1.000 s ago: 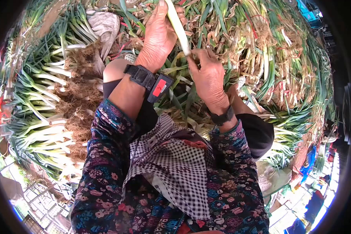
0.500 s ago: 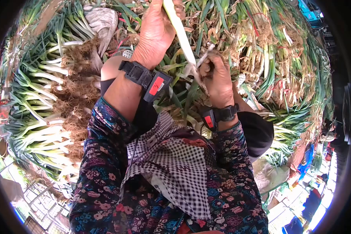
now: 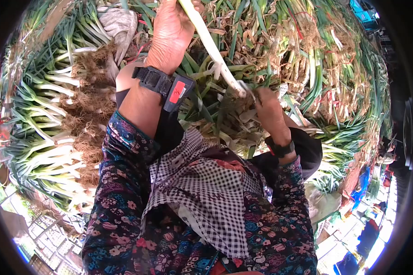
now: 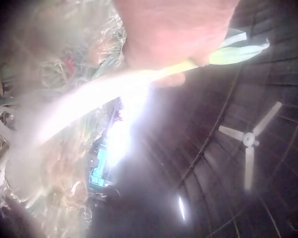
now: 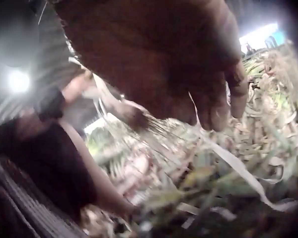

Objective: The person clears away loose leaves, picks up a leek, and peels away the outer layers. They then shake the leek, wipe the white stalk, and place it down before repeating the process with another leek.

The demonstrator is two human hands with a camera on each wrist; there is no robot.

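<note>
At the top of the head view my left hand (image 3: 172,34) grips a long green onion (image 3: 211,48) by its upper part. Its white stem slants down to the right, root end lowest. In the left wrist view the green onion (image 4: 94,99) passes under the palm, with leaf ends past the fingers. Just right of the root end, my right hand (image 3: 270,112) has its fingers curled. A blurred pale strip of peeled skin (image 3: 248,88) shows at its fingertips. The right wrist view shows a strip of peeled skin (image 5: 241,171) hanging below the fingers.
Rooted green onions (image 3: 55,119) lie in a long pile on the left, beside a pale cloth sack (image 3: 119,25). Tied bundles (image 3: 307,55) and dry peelings (image 3: 243,117) spread ahead and to the right. A checked apron (image 3: 202,197) covers the lap.
My right hand moved from the green onion's root end down and right, drawing a strip of skin off. My left hand shifted slightly left with the green onion, whose root end now shows.
</note>
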